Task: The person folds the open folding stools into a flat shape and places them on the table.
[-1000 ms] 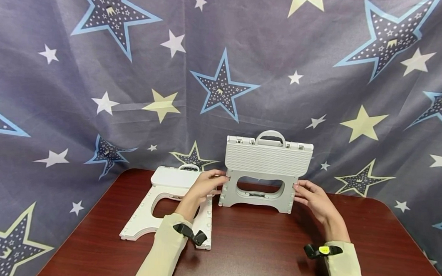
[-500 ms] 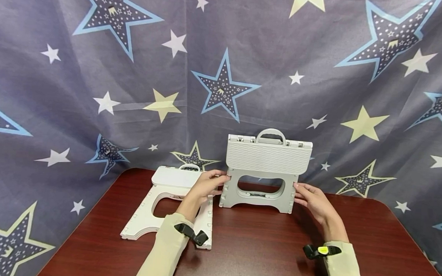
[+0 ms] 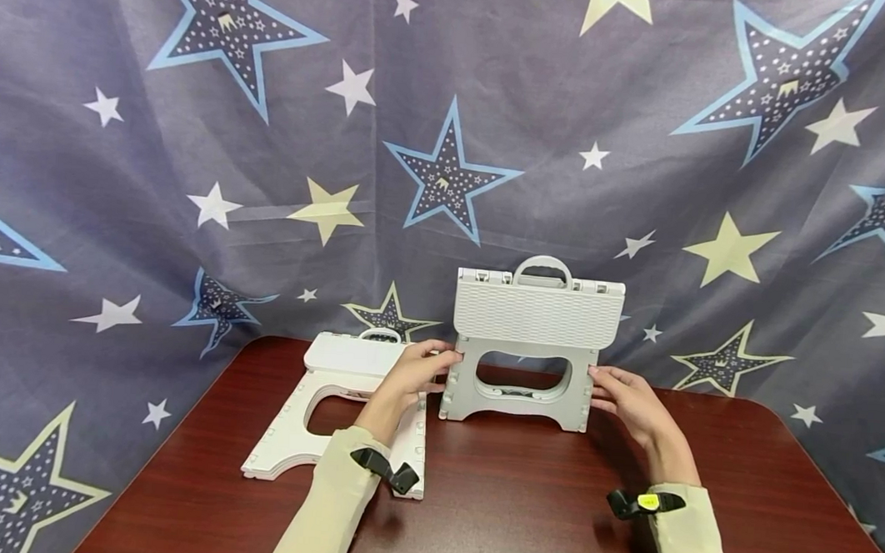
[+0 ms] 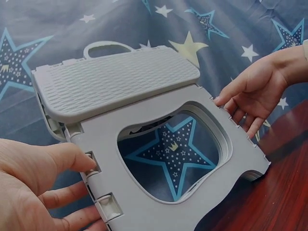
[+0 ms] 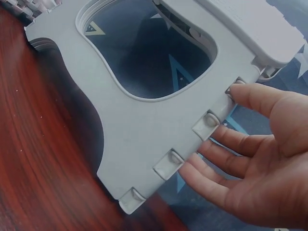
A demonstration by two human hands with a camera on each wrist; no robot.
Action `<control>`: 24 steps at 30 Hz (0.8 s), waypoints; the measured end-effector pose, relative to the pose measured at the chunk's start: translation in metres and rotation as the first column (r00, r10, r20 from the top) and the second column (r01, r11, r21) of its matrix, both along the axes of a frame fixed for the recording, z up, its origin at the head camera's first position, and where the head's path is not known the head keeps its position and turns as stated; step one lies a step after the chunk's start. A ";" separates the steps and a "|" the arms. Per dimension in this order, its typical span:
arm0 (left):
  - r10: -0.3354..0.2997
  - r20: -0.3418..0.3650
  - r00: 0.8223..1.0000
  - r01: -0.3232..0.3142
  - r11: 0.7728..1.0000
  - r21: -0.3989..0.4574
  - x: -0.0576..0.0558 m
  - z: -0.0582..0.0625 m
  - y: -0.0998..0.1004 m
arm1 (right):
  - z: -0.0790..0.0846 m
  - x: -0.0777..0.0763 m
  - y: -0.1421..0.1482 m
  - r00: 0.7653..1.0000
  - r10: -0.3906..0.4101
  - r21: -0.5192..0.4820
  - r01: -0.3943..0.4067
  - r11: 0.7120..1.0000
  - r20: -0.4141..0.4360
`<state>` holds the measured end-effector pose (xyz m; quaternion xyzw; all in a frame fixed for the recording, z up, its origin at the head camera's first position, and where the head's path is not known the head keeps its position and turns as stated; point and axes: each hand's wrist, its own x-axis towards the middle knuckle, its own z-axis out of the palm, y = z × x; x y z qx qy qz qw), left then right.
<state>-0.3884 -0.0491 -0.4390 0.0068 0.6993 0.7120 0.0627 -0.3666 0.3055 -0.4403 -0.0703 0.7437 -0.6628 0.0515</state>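
Observation:
In the head view a grey folding stool, folded flat, stands nearly upright toward the back of the table. Its textured seat panel and carry handle are at the top, above legs with an oval opening. My left hand pinches its left side edge, the thumb in front and the fingers behind. Opposite, my right hand pinches the right edge the same way. The right wrist view shows the thumb at the notched hinge edge. A second folding stool, white, lies folded on the left, partly hidden behind my left arm.
A dark red wooden table spans the front, its far corners rounded. Behind it hangs a grey-blue curtain printed with stars. Black camera straps circle both wrists.
The grey stool's top has risen slightly, and its seat panel has shifted up a little against the curtain. Both hands keep their hold on its sides. The white stool stays put.

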 end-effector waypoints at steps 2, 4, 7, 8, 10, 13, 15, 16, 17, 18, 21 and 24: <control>-0.001 0.003 1.000 0.001 1.000 0.005 0.001 0.001 0.000 | 0.001 0.001 0.000 1.000 -0.001 0.006 0.001 1.000 0.002; -0.004 0.007 1.000 0.004 1.000 0.012 0.001 0.001 0.000 | 0.003 0.001 -0.001 1.000 -0.003 0.012 0.003 1.000 0.006; -0.007 0.012 1.000 0.007 1.000 0.020 0.002 0.002 0.000 | 0.004 0.002 -0.001 1.000 -0.005 0.023 0.005 1.000 0.013; -0.008 0.014 1.000 0.008 1.000 0.024 0.002 0.002 0.000 | 0.005 0.002 -0.001 1.000 -0.007 0.025 0.007 1.000 0.016; -0.012 0.013 1.000 0.011 1.000 0.024 0.002 0.003 0.000 | 0.006 0.003 -0.001 1.000 -0.011 0.031 0.011 0.999 0.019; -0.014 0.011 1.000 0.013 1.000 0.027 0.003 0.004 0.000 | 0.008 0.004 -0.002 1.000 -0.020 0.032 0.019 0.999 0.020; -0.014 0.011 1.000 0.014 0.999 0.031 0.002 0.004 0.000 | 0.009 0.004 -0.003 0.999 -0.025 0.034 0.024 0.999 0.021; -0.013 0.009 1.000 0.012 0.999 0.032 0.002 0.004 0.000 | 0.010 0.004 -0.003 0.999 -0.027 0.035 0.026 0.999 0.021; -0.012 0.009 1.000 0.011 0.999 0.033 0.002 0.004 0.000 | 0.010 0.004 -0.003 0.999 -0.028 0.036 0.028 0.999 0.022; -0.012 0.007 1.000 0.011 0.999 0.034 0.002 0.004 0.000 | 0.010 0.004 -0.003 0.999 -0.030 0.038 0.029 0.999 0.022; -0.016 0.011 1.000 0.016 0.999 0.035 0.003 0.004 0.000 | 0.010 0.004 -0.003 0.999 -0.034 0.047 0.033 0.998 0.026; -0.021 0.017 1.000 0.021 0.999 0.030 0.003 0.004 0.001 | 0.010 0.005 -0.003 0.999 -0.040 0.053 0.038 0.998 0.030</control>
